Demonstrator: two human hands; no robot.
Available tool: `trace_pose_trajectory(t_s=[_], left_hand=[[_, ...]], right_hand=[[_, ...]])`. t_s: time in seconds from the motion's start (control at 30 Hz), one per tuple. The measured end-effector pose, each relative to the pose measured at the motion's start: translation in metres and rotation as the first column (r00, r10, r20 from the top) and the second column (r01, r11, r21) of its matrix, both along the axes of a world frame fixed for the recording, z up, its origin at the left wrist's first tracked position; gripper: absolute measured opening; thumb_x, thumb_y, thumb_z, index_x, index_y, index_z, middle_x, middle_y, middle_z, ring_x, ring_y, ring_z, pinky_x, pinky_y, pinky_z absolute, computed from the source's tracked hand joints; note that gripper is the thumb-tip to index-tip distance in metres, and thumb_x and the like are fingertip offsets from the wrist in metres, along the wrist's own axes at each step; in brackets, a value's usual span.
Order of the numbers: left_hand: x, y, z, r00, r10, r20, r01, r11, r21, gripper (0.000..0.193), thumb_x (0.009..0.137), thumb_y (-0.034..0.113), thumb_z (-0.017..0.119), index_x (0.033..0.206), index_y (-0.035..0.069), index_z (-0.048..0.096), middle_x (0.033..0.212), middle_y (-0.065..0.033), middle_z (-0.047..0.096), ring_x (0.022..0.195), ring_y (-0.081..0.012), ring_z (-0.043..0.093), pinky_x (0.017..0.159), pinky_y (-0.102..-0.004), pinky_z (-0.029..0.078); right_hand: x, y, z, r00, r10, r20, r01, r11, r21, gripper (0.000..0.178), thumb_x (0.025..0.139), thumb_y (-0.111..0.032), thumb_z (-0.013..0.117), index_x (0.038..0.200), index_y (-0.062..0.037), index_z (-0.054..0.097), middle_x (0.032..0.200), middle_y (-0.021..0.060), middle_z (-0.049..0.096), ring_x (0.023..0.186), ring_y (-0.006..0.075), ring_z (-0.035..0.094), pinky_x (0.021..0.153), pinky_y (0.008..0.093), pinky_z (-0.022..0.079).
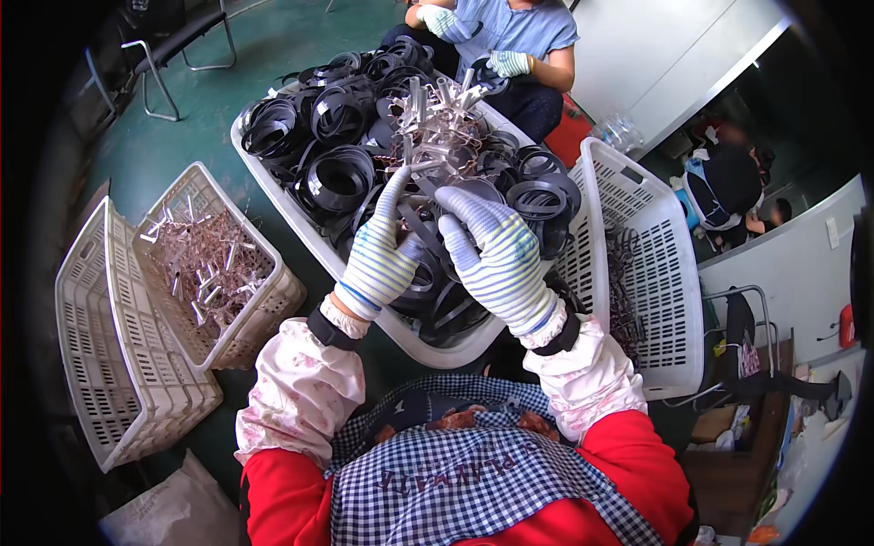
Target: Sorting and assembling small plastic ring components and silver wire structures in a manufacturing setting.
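Observation:
A large white tub [446, 353] in front of me is heaped with coiled black strips [335, 177]. On top lies a pile of silver metal tubes with copper-coloured wires [437, 123]. Over the tub, both my hands wear white gloves with blue stripes. My left hand [381, 259] has its index finger stretched up toward the tubes, with the thumb bent beside a dark strip [411, 217]. Facing it, my right hand [499, 259] curls its fingers and thumb around the same strip. The exact grip is partly hidden against the dark coils.
At left, a white crate [205, 355] holds more tubes and wires, beside a white slotted basket [127, 373]. Another slotted basket [651, 264], containing dark wiry pieces, stands at right. Across the tub a gloved co-worker [519, 41] handles black strips. A chair [173, 50] stands far left.

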State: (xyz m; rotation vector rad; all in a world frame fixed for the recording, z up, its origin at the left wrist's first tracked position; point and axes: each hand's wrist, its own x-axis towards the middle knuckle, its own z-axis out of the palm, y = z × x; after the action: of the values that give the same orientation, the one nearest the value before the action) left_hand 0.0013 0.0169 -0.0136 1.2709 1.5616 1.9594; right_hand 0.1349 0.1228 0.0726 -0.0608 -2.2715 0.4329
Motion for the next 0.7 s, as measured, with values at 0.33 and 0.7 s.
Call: trace_pose_trajectory(t_s=[0.33, 0.7], left_hand=[[-0.006, -0.004, 0.012, 0.791, -0.162, 0.590, 0.122, 0.987, 0.108, 0.072, 0.100, 0.017, 0.066, 0.158, 0.007, 0.024, 0.117, -0.0135, 0.067, 0.061, -0.0095, 0.060, 0.049, -0.0205, 0.048], [-0.010, -0.011, 0.023, 0.705, -0.183, 0.685, 0.130, 0.983, 0.129, 0.032, 0.100, 0.028, 0.066, 0.114, 0.000, 0.063, 0.074, -0.0069, 0.066, 0.056, -0.0113, 0.059, 0.049, -0.0232, 0.047]], right_hand=[[0.018, 0.022, -0.010, 0.982, 0.185, 0.048, -0.159, 0.932, -0.326, 0.080, 0.083, -0.043, 0.082, 0.147, -0.0072, 0.050, 0.139, 0.0189, 0.059, 0.129, 0.0348, 0.056, 0.112, 0.0432, 0.041], [0.014, 0.028, -0.023, 0.989, -0.085, -0.123, 0.036, 0.934, -0.357, 0.029, 0.094, -0.023, 0.073, 0.114, -0.0025, 0.072, 0.114, 0.0158, 0.072, 0.107, 0.0340, 0.068, 0.096, 0.0403, 0.052]])
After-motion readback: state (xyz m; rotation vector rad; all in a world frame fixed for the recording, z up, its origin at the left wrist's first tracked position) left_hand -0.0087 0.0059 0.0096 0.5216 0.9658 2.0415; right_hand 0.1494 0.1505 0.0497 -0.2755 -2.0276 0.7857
